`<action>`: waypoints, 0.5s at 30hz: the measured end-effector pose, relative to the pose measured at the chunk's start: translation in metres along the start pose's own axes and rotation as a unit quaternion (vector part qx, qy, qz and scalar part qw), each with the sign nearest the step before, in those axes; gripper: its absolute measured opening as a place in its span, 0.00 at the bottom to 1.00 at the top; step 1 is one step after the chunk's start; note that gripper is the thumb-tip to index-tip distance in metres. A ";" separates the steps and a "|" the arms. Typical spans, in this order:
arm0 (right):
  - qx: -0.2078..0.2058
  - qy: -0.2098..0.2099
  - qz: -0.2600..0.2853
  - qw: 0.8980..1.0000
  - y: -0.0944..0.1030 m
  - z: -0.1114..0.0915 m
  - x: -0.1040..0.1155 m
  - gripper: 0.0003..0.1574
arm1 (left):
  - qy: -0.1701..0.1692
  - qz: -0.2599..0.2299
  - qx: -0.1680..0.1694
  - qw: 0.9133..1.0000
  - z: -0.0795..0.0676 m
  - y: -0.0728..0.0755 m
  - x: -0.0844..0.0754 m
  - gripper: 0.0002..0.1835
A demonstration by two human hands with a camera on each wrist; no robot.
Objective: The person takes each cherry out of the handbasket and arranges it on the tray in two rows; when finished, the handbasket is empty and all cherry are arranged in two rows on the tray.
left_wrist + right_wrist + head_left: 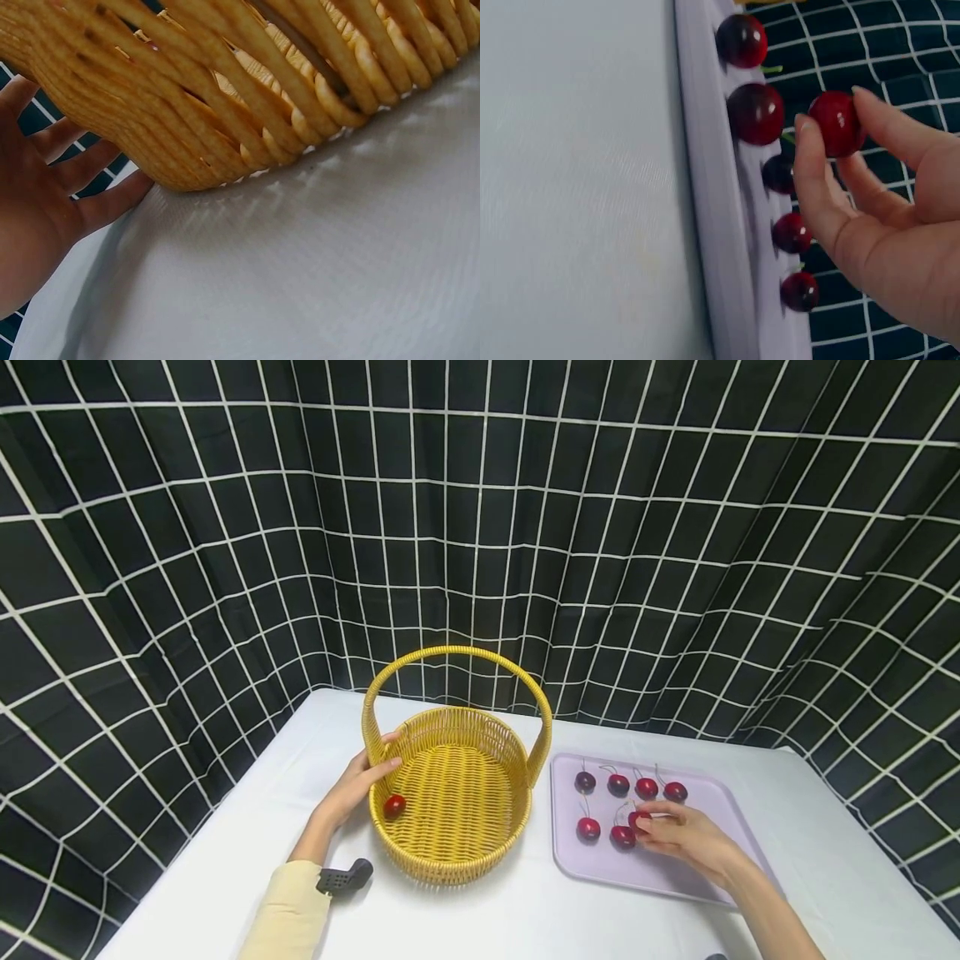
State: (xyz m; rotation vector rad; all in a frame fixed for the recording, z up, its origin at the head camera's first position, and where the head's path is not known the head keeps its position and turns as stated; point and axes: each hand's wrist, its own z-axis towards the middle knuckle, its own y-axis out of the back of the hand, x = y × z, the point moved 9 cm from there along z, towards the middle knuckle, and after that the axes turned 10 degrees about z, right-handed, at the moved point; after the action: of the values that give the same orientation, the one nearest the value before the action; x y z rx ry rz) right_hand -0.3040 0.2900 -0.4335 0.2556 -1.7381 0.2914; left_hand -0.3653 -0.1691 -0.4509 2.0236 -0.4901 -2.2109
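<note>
A yellow woven basket (pixel 450 860) with a tall arched handle stands left of centre, one red cherry (pixel 394 807) lying inside by its left wall. My left hand (pixel 360 781) holds the basket's left side near the handle's foot, a digit over the rim. In the left wrist view, other fingers of that hand (pixel 45 187) spread along the outer wicker. Over the lilac tray (pixel 630 872), my right hand (pixel 686 839) pinches a cherry (pixel 837 124) between thumb and fingertips. The right wrist view shows this cherry apart from the others.
Several stemmed cherries lie in two rows on the tray, among them a dark one (pixel 585 782) at back left and a red one (pixel 588 829) in front. A white cloth (pixel 450 927) covers the table. Black curtains with a white grid (pixel 480 527) hang around it.
</note>
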 end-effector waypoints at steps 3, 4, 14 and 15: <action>-0.021 -0.010 -0.001 1.000 0.010 -0.002 -0.006 0.30 | 0.005 -0.005 0.006 1.000 0.000 -0.001 -0.001 0.32; -0.026 -0.013 0.000 1.000 0.013 -0.002 -0.008 0.28 | 0.008 -0.007 0.008 1.000 0.000 -0.001 -0.001 0.32; -0.114 -0.044 -0.038 0.992 0.032 -0.006 -0.020 0.26 | 0.001 -0.002 0.004 1.000 -0.001 -0.001 -0.003 0.32; -0.126 -0.048 -0.048 0.990 0.034 -0.007 -0.021 0.26 | 0.000 -0.001 0.003 1.000 -0.001 -0.001 -0.003 0.32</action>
State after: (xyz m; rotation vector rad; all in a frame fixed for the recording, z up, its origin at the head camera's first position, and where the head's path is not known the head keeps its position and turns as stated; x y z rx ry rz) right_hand -0.3046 0.3243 -0.4544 0.1703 -1.8307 -0.0115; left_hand -0.3644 -0.1676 -0.4487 2.0262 -0.4955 -2.2136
